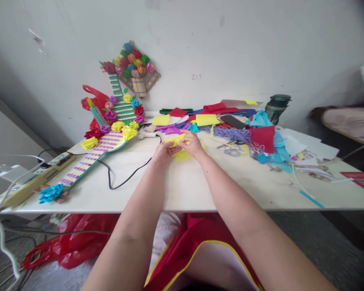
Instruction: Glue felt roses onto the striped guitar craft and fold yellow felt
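Note:
Both hands meet over the middle of the white table. My left hand (164,152) has its fingers closed on the near left side of a piece of yellow crepe paper (183,155). From the right, my right hand (192,144) pinches the same paper near its upper edge. Part of the yellow paper hangs below the fingers, and the exact folds between them are hidden. Just behind the left hand lies a white glue gun (147,134) with a black cord. A pair of scissors (230,148) rests right of the right hand.
Paper-flower decorations (104,141) stand and lie at the left, by a power strip (41,178). Coloured paper sheets (206,119), purple string (227,133) and a dark green bottle (277,107) line the back and right. A black cord (125,186) crosses the table left of my arms.

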The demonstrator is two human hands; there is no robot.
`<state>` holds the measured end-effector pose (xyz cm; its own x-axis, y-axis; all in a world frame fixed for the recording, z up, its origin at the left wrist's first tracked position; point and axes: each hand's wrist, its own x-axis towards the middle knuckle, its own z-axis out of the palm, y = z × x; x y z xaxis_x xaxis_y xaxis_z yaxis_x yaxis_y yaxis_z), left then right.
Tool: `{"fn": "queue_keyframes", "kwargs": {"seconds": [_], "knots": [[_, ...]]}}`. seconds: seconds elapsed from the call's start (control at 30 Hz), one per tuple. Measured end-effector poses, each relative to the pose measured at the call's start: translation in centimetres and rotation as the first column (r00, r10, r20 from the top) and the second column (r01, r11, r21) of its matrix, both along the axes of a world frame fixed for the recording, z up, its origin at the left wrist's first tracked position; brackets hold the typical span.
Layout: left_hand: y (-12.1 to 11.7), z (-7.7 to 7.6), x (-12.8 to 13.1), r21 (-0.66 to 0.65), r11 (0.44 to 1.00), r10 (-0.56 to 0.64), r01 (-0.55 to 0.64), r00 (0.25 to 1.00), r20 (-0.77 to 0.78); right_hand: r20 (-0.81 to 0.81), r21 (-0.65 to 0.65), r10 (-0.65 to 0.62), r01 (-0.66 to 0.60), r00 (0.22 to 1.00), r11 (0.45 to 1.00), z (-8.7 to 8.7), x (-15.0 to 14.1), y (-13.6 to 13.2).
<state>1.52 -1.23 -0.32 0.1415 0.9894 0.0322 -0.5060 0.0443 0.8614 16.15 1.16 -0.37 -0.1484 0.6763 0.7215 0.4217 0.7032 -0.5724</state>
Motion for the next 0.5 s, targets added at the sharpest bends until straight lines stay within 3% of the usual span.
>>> {"fn": "queue_keyframes", "kwargs": {"seconds": [0.3, 0.5], "knots": [[0.28, -0.09, -0.19, -0.018, 0.999, -0.027, 0.027, 1.000, 0.014, 0.021, -0.048, -0.048, 0.049, 0.999, 0.998, -0.03, -0.06, 0.17], [0.11, -0.45, -0.12, 0.086, 0.994, -0.059, 0.066, 0.995, -0.076, 0.034, -0.066, -0.071, 0.073, 0.997, 0.995, 0.03, -0.05, 0.14]]}}
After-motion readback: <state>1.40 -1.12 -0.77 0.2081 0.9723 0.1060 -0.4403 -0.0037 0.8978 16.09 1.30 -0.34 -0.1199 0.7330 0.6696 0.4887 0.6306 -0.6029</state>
